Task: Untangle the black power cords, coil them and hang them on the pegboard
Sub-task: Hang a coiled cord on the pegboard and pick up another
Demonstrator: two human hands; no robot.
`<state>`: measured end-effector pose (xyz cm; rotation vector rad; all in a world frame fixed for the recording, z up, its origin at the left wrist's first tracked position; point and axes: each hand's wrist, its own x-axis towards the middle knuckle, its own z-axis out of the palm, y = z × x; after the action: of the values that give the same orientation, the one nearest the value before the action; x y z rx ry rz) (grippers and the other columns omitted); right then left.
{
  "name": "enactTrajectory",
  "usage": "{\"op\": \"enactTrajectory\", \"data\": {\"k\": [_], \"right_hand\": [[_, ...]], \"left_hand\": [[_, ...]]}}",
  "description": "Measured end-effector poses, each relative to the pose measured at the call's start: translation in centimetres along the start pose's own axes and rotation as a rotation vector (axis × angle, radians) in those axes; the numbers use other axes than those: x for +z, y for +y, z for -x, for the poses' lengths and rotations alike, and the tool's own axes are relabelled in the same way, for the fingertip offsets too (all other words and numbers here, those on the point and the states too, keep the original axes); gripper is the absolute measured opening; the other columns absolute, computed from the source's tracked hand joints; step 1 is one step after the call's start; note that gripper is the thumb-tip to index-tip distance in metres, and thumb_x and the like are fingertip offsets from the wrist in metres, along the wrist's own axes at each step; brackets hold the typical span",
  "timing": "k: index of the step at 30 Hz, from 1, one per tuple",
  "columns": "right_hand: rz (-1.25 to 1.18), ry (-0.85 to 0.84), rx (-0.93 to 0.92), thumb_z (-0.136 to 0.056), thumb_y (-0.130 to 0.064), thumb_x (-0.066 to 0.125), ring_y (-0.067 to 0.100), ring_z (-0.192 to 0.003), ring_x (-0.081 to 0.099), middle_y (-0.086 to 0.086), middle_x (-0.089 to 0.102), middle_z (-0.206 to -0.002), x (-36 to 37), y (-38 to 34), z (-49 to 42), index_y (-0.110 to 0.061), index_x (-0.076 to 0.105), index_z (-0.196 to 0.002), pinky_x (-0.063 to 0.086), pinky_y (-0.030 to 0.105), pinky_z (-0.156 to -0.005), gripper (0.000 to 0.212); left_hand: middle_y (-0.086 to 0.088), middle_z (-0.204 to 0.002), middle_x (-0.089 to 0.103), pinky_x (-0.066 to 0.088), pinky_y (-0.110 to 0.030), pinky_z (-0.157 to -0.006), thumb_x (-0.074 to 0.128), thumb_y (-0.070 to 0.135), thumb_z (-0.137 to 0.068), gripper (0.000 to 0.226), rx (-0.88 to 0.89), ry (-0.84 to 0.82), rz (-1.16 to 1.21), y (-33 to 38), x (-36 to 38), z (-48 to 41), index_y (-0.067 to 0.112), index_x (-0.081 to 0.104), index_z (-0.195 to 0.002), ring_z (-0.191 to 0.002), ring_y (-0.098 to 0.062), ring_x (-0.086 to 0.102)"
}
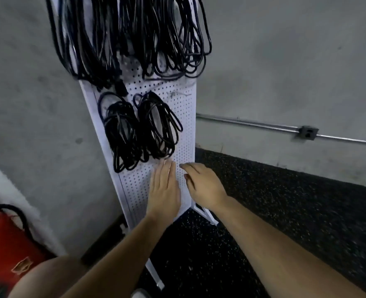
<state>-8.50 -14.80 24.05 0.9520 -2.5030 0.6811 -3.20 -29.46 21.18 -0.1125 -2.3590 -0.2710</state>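
Note:
A white pegboard (184,117) stands upright against a grey wall. Two coils of black power cord hang side by side on its middle: one on the left (121,134) and one on the right (158,127). Several longer black cords (134,35) hang in a thick bunch from the top of the board. My left hand (163,188) is flat with straight fingers, its fingertips just below the right coil. My right hand (203,186) hovers beside it in front of the board's lower part, fingers relaxed. Both hands hold nothing.
A red fire extinguisher (3,244) with a black hose stands at the lower left. A metal conduit with an outlet box (308,132) runs along the wall on the right. Dark speckled flooring (285,211) lies under the board's white feet (207,216).

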Motion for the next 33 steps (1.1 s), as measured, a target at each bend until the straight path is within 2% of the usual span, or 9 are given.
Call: {"op": "enactTrajectory", "data": {"k": [3, 5, 8, 13, 19, 22, 26, 29, 33], "right_hand": [[0.008, -0.133, 0.06, -0.098, -0.024, 0.044, 0.036, -0.113, 0.063, 0.015, 0.066, -0.129, 2.4, 1.5, 5.3, -0.007, 0.058, -0.14, 0.055, 0.049, -0.087, 0.048], [0.007, -0.195, 0.101, -0.096, -0.026, 0.042, 0.037, -0.109, 0.063, 0.015, 0.067, -0.125, 4.4, 2.4, 8.4, -0.009, 0.058, -0.141, 0.054, 0.048, -0.084, 0.05], [-0.003, -0.303, 0.146, -0.094, -0.031, 0.035, 0.036, -0.101, 0.064, 0.014, 0.069, -0.114, 8.4, 4.4, 12.7, -0.01, 0.061, -0.135, 0.053, 0.044, -0.08, 0.053], [0.016, -0.606, 0.376, -0.107, -0.032, 0.038, 0.027, -0.134, 0.046, 0.004, 0.05, -0.146, 14.6, 8.2, 18.2, -0.019, 0.046, -0.149, 0.039, 0.042, -0.109, 0.045], [0.03, -0.834, 0.608, -0.107, -0.032, 0.037, 0.029, -0.14, 0.036, 0.007, 0.037, -0.155, 20.4, 11.7, 22.6, -0.017, 0.032, -0.155, 0.034, 0.045, -0.115, 0.051], [0.054, -0.851, 0.68, -0.106, -0.035, 0.038, 0.03, -0.138, 0.038, 0.009, 0.038, -0.153, 22.7, 13.5, 23.3, -0.016, 0.033, -0.153, 0.037, 0.045, -0.112, 0.051], [0.008, -0.801, 0.713, -0.106, -0.036, 0.04, 0.029, -0.136, 0.04, 0.01, 0.039, -0.152, 26.1, 15.7, 22.0, -0.016, 0.036, -0.152, 0.038, 0.045, -0.11, 0.051], [-0.055, -0.79, 0.645, -0.106, -0.034, 0.041, 0.029, -0.137, 0.041, 0.009, 0.041, -0.152, 29.2, 16.8, 19.6, -0.014, 0.035, -0.153, 0.038, 0.045, -0.111, 0.052], [-0.115, -0.835, 0.617, -0.105, -0.039, 0.045, 0.03, -0.134, 0.044, 0.011, 0.044, -0.148, 33.8, 17.6, 16.8, -0.011, 0.033, -0.154, 0.04, 0.044, -0.109, 0.057]], "left_hand": [[-0.023, -0.14, 0.058, 0.042, -0.05, -0.113, 0.042, 0.019, -0.098, 0.049, -0.002, -0.182, 0.072, 0.6, 3.2, 4.5, -0.006, 0.054, -0.138, -0.132, -0.038, 0.053], [-0.021, -0.135, 0.061, 0.049, -0.053, -0.106, 0.039, 0.025, -0.098, 0.051, -0.047, -0.334, 0.124, 0.8, 5.5, 7.4, -0.003, 0.056, -0.137, -0.124, -0.038, 0.059], [-0.018, -0.136, 0.06, 0.048, -0.054, -0.105, 0.04, 0.029, -0.1, 0.05, -0.087, -0.487, 0.154, 1.0, 9.5, 12.0, 0.001, 0.056, -0.138, -0.125, -0.035, 0.056], [-0.007, -0.16, 0.036, 0.026, -0.04, -0.12, 0.041, 0.034, -0.107, 0.053, -0.199, -0.777, 0.087, 0.8, 14.6, 17.4, 0.012, 0.036, -0.156, -0.148, -0.024, 0.032], [-0.01, -0.156, 0.035, 0.034, -0.044, -0.114, 0.041, 0.042, -0.106, 0.057, -0.427, -1.088, 0.06, -1.2, 20.1, 23.2, 0.015, 0.034, -0.155, -0.142, -0.029, 0.035], [-0.016, -0.155, 0.034, 0.035, -0.048, -0.114, 0.046, 0.048, -0.103, 0.065, -0.725, -1.119, 0.157, -1.6, 22.9, 24.6, 0.012, 0.03, -0.156, -0.14, -0.036, 0.037], [-0.019, -0.161, 0.021, 0.035, -0.054, -0.115, 0.048, 0.058, -0.099, 0.089, -1.159, -1.078, 0.226, -2.2, 26.7, 24.0, 0.015, 0.003, -0.162, -0.142, -0.04, 0.034], [-0.02, -0.161, 0.023, 0.037, -0.055, -0.113, 0.052, 0.056, -0.098, 0.094, -1.266, -0.995, 0.246, -3.7, 29.3, 22.9, 0.018, -0.005, -0.162, -0.141, -0.042, 0.036], [-0.021, -0.157, 0.033, 0.043, -0.05, -0.107, 0.06, 0.051, -0.096, 0.096, -1.285, -0.955, 0.236, -6.2, 32.3, 21.6, 0.013, 0.001, -0.162, -0.137, -0.042, 0.043]]}}
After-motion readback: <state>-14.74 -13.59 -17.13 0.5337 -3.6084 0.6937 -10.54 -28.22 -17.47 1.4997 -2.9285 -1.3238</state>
